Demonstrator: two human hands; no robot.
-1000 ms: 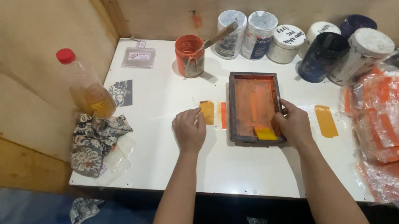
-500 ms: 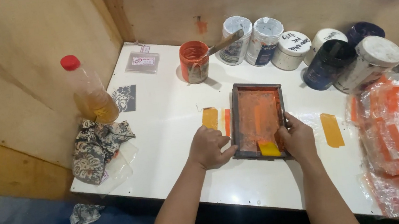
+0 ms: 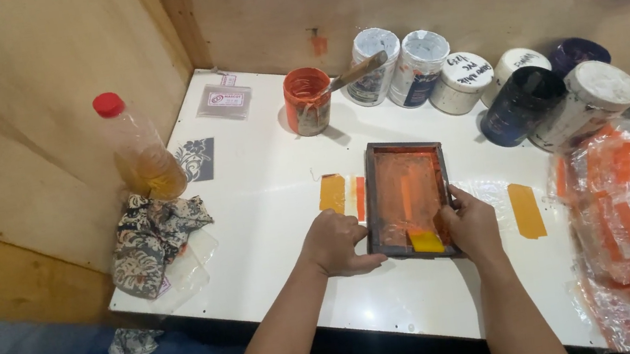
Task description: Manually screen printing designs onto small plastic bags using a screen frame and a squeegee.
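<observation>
Evidently mid-print: left hand point(image 3: 334, 242) and right hand point(image 3: 469, 223) each clasp the screen frame point(image 3: 407, 198), small yellow squeegee point(image 3: 426, 241) beside the right; pulling ink likely needs steady pressure

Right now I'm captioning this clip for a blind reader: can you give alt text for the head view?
Two bare hands, left hand and right hand, grip the near corners of a small dark-framed printing screen smeared with orange ink, lying flat on a white table. Paint tubs line the back wall; a red-capped bottle stands at left.
</observation>
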